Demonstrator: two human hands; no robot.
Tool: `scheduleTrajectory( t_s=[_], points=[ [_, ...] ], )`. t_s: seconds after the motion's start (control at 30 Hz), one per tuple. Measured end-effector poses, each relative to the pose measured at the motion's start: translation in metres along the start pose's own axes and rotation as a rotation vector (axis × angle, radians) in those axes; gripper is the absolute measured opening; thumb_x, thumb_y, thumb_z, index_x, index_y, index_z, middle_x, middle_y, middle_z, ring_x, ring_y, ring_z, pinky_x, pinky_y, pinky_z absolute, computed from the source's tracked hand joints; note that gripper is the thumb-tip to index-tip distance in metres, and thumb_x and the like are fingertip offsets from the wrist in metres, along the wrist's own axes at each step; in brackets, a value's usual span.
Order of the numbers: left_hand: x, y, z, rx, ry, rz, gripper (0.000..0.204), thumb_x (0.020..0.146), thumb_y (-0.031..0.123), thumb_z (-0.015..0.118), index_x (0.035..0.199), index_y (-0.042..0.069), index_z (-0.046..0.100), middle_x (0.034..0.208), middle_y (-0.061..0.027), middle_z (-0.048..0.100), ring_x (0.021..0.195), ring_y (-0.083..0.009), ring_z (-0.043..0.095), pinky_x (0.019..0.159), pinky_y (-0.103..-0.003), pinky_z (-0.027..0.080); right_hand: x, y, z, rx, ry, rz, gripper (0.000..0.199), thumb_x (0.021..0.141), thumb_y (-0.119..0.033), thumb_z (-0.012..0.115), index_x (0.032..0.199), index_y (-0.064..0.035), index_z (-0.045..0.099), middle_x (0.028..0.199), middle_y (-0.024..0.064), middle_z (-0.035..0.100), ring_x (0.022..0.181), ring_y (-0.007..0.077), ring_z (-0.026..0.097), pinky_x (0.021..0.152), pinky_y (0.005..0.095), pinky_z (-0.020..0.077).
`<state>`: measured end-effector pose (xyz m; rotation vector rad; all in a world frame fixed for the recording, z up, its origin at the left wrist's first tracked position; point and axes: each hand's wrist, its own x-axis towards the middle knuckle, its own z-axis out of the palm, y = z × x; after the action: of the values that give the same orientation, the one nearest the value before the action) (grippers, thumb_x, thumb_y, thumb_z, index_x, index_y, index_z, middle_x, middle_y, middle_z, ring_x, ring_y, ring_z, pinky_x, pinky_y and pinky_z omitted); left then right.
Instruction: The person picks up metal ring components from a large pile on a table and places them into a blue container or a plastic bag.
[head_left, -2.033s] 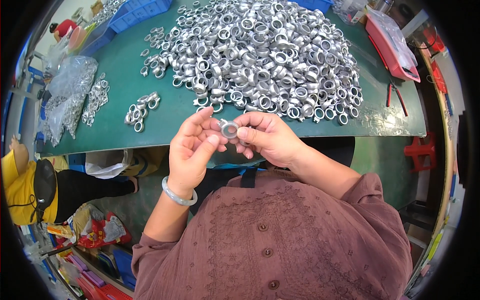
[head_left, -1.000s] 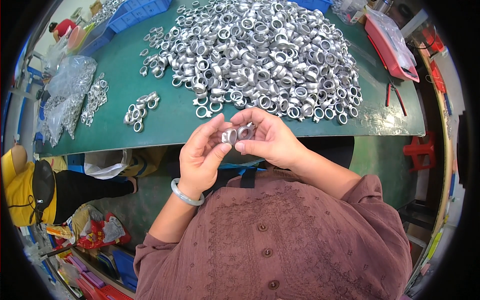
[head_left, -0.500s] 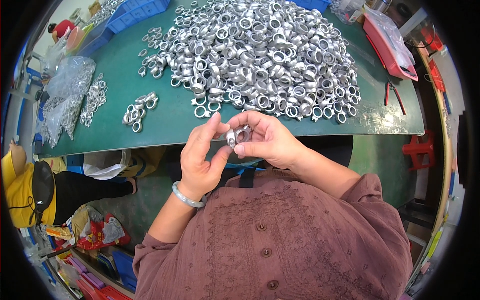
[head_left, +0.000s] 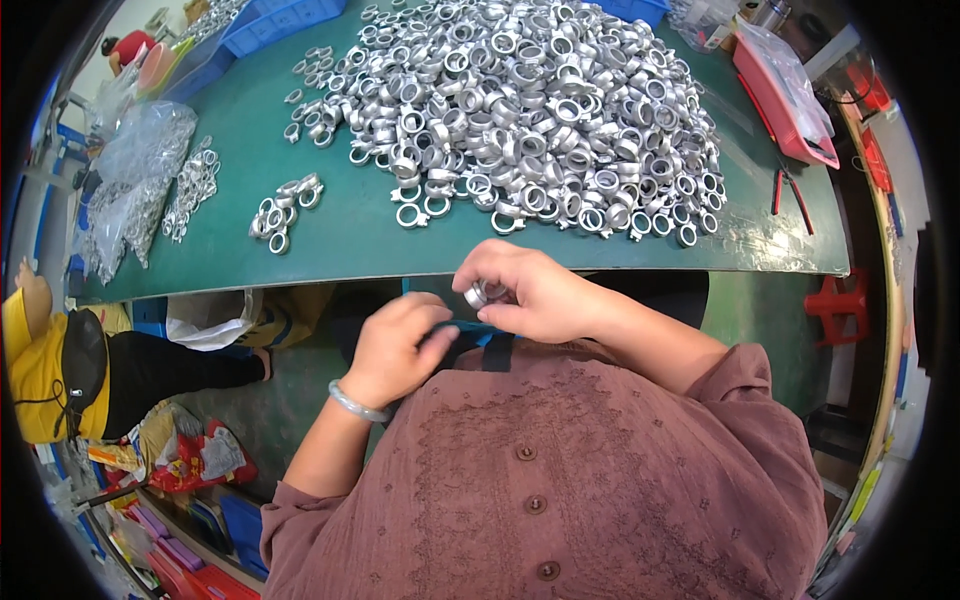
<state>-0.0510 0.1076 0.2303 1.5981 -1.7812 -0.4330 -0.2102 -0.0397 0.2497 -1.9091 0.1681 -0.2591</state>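
Note:
My right hand (head_left: 540,297) is closed on silver metal ring clamps (head_left: 484,293) just off the table's front edge; the fingers partly cover them, so I cannot tell if there are one or two. Lower and to the left is my left hand (head_left: 398,345), its fingers curled in toward the thumb. What it holds, if anything, is hidden. Beyond both hands, a large heap of similar ring clamps (head_left: 560,110) covers the middle of the green table (head_left: 370,235). A small cluster of ring clamps (head_left: 284,212) lies apart on the left.
Bags of small metal parts (head_left: 145,175) lie at the table's left, with loose parts (head_left: 193,185) alongside. Red-handled pliers (head_left: 795,200) and a pink tray (head_left: 785,100) are at the right. Blue bins (head_left: 285,22) stand at the back. Another person in yellow (head_left: 35,370) is at left.
My left hand has come away from the ring clamps and moved down, its fingers curling. My right hand stays near the table edge, still holding metal, slightly lower.

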Motion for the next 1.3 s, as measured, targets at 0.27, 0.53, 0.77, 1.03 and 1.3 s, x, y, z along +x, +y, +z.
scheduleTrajectory(
  t_s=[0.27,0.53,0.77,1.03,1.3],
  points=[
    [-0.012,-0.006,0.033,0.218,-0.378,-0.238,0.018,0.070,0.017,0.058,0.083,0.004,0.057,0.083,-0.0130,0.057,0.073,-0.0324,0.058,0.062,-0.039,0.048,0.003,0.005,0.023,-0.686,-0.202,-0.210,0.018,0.070,-0.003,0.054,0.089,-0.0009,0.054,0.088,0.0112,0.049,0.082,0.0279,0.053,0.071,0.0339,0.0480],
    [-0.025,0.016,0.020,0.164,-0.383,-0.148,0.009,0.067,0.013,0.057,0.070,0.005,0.054,0.069,-0.0101,0.051,0.065,-0.0290,0.054,0.057,-0.038,0.045,0.008,0.005,0.027,-0.956,-0.124,-0.252,0.011,0.067,-0.007,0.057,0.079,-0.0054,0.058,0.091,0.0110,0.057,0.080,0.0266,0.059,0.065,0.0362,0.0498],
    [-0.025,0.007,0.020,0.284,-0.368,-0.243,0.025,0.072,0.019,0.061,0.094,0.006,0.058,0.087,-0.0104,0.057,0.073,-0.0280,0.059,0.059,-0.035,0.049,0.104,-0.034,0.015,-0.809,-0.175,-0.138,0.024,0.073,-0.013,0.060,0.094,-0.0042,0.054,0.088,0.0150,0.056,0.083,0.0332,0.057,0.070,0.0406,0.0467],
    [-0.023,0.014,-0.004,0.169,-0.140,-0.240,0.043,0.074,0.020,0.063,0.114,0.007,0.052,0.115,-0.0129,0.052,0.084,-0.0299,0.060,0.068,-0.034,0.051,0.228,-0.013,0.039,-0.878,-0.099,-0.061,0.049,0.068,-0.026,0.071,0.110,-0.0069,0.052,0.109,0.0142,0.050,0.100,0.0310,0.053,0.082,0.0398,0.0460],
    [-0.027,-0.003,-0.030,-0.214,0.206,-0.363,0.024,0.076,0.010,0.064,0.099,0.001,0.059,0.090,-0.0113,0.060,0.055,-0.0143,0.053,0.053,-0.024,0.045,0.234,-0.004,0.032,-0.857,-0.143,-0.007,0.020,0.073,-0.012,0.058,0.093,-0.0137,0.064,0.110,0.0104,0.052,0.095,0.0282,0.056,0.079,0.0377,0.0466]
  ],
)
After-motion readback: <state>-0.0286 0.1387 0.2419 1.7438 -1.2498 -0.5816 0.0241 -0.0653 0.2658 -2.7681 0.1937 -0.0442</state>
